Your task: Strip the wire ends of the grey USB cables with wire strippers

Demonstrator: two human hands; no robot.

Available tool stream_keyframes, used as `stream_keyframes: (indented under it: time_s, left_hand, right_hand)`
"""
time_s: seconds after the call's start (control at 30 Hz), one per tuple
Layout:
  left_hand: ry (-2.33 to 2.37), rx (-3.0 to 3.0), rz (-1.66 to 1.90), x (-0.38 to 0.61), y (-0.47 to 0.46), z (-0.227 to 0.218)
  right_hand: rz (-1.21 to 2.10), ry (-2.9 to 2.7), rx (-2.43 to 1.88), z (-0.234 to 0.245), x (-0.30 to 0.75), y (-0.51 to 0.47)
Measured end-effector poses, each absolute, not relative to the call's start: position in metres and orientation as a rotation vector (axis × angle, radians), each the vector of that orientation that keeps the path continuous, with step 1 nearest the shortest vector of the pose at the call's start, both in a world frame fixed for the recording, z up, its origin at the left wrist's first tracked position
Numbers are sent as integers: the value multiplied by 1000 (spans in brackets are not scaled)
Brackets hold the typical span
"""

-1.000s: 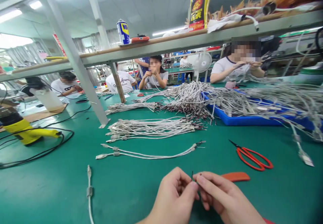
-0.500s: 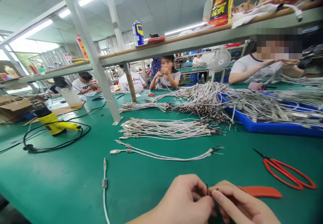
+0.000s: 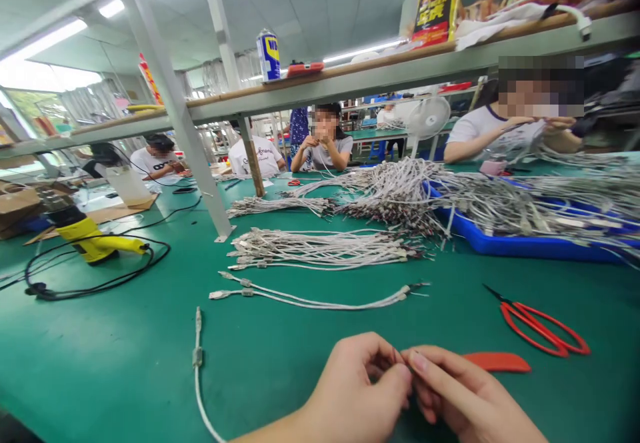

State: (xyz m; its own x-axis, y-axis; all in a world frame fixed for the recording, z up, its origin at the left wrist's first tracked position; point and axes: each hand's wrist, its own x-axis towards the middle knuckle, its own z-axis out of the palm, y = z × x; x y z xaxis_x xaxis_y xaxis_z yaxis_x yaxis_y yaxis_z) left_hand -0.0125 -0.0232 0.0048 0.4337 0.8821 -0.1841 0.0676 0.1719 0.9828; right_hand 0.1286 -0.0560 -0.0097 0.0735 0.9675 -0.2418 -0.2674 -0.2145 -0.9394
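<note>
The item pinched between left hand (image 3: 361, 390) and right hand (image 3: 463, 400): hidden. Thin grey cable (image 3: 196, 378): cut off by bottom edge.

My left hand (image 3: 350, 396) and right hand (image 3: 465, 400), working just left of the red scissors (image 3: 545, 330), now press fingertip to fingertip. The thin dark wire end that stood up between them a second ago no longer shows, because the fingers have closed over it. My view has swung slightly left since then, so the scissors sit farther right in frame.
</note>
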Motion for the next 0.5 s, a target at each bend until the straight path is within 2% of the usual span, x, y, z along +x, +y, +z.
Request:
stream_keyframes:
  time_s: [0.5]
  left_hand:
    - [983,1294,672,-18,-22,5]
  right_hand:
    - [1409,-847,-1092,-1,124,-61]
